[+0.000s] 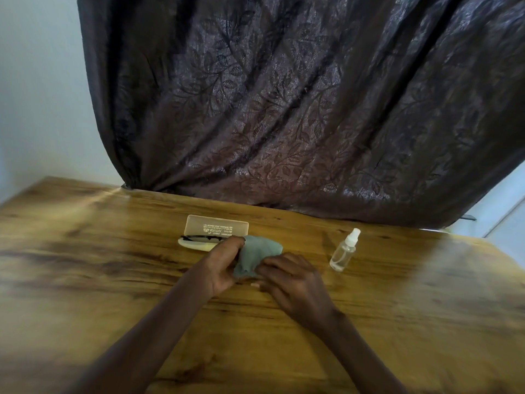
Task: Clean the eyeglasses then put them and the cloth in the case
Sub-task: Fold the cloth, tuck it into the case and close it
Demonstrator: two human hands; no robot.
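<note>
Both hands are on the cloth (260, 253), mid-bench, just in front of the case (216, 227).

- Left hand (224, 265): grasping the cloth's left side, fingers curled round the edge, fingertips up near the case's right end.
- Right hand (292, 282): pinching the cloth's lower right part, fingers bent over it, back of the hand facing the camera.
- Cloth: grey-green, bunched and crumpled between the two hands. Its far edge sits in front of the case's right end; can't tell if it touches the case. It is not in the case.
- Case: pale translucent plastic, open, lid standing up at the back with white print on it. The shallow base is in front of the lid, its right end hidden by the left hand and the cloth.
- Glasses (204, 238): dark frame, lying lengthwise in the case base. The right part is behind the left hand's fingers. Too small to tell if the arms are folded.
- Spray bottle (343, 251): clear, white nozzle, capped, upright on the bench to the right of the hands, apart from them and from the case.
- Bench (113, 251): wood grain, glossy.
- Dark leaf-pattern curtain (284, 109) hangs behind the bench's far edge, with pale wall (42, 81) to its left.
</note>
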